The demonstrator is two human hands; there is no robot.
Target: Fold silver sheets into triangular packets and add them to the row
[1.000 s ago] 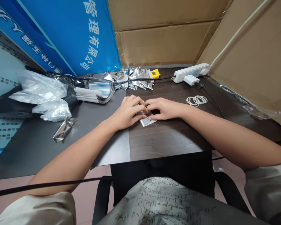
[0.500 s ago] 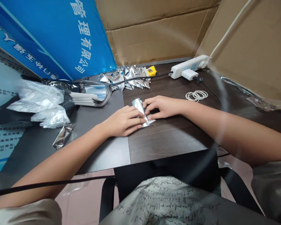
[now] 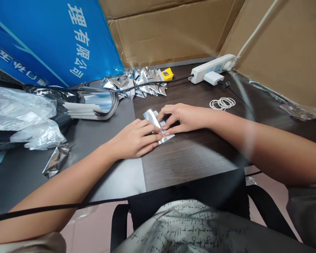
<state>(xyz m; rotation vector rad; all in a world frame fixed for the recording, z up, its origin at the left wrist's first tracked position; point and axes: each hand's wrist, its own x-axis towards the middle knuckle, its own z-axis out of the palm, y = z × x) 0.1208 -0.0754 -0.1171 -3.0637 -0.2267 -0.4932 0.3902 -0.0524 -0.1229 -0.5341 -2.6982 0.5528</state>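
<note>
A small sheet of silver foil with a pale backing lies on the dark tabletop, folded over into a narrow strip. From the left, my left hand holds the folded strip down, its fingers close together and partly over the foil. My right hand is curled at the strip's right edge, thumb and fingertips gripping it near the lower end. Both sets of fingertips almost meet there, and they hide part of the fold.
Behind the hands lie crumpled silver foil packets and a yellow item. A stack of curled foil sheets, clear plastic bags and a twisted foil piece are leftward. Rubber bands and a power strip are rightward.
The foil's fold has opened slightly, with more of its pale backing showing at the right. My left hand has shifted slightly left and down; the whole view has moved a little.
</note>
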